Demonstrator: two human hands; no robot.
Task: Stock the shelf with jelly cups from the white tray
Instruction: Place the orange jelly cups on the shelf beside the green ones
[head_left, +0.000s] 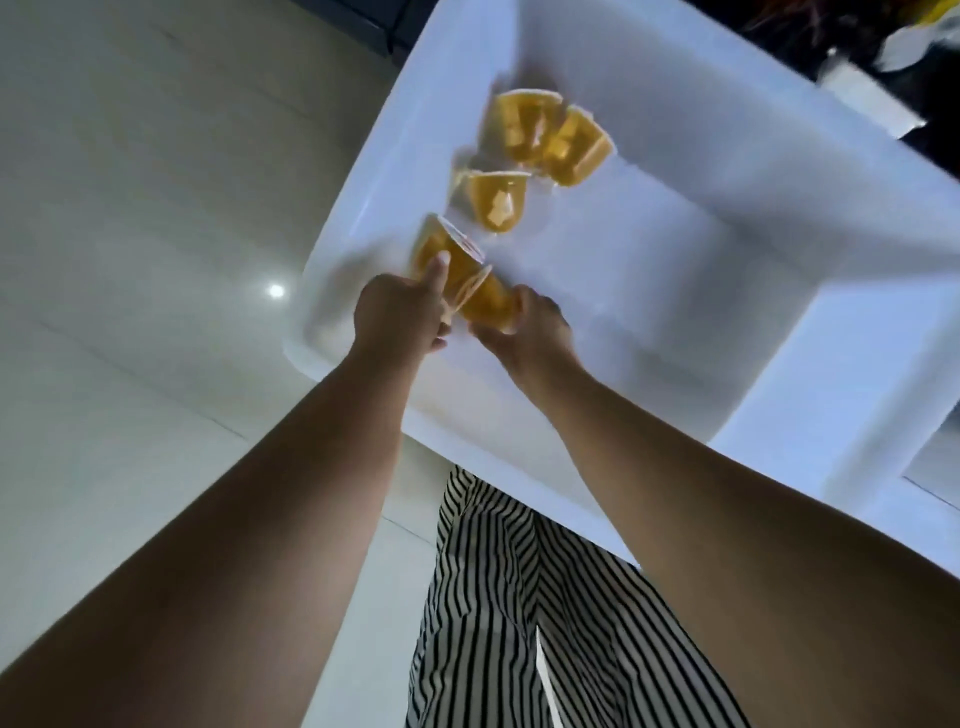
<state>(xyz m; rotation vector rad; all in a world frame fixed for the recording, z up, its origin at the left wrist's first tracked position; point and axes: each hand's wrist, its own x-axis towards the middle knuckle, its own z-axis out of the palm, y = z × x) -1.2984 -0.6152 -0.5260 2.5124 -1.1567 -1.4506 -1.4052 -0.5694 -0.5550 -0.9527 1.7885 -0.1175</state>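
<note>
Both hands are down in the white tray (779, 171), so stocking is mid-way; no shelf shows. Left hand (402, 317) grips one jelly cup (441, 249) near the tray's left rim, right hand (530, 332) grips another (491, 306). Three loose cups (496, 205) lie beyond. Five cups remain.

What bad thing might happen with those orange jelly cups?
The left hand and right hand each grip a jelly cup, and the two cups touch, so one might slip and drop. Three loose cups lie tipped over in the white tray; a bump might make them roll.
</note>
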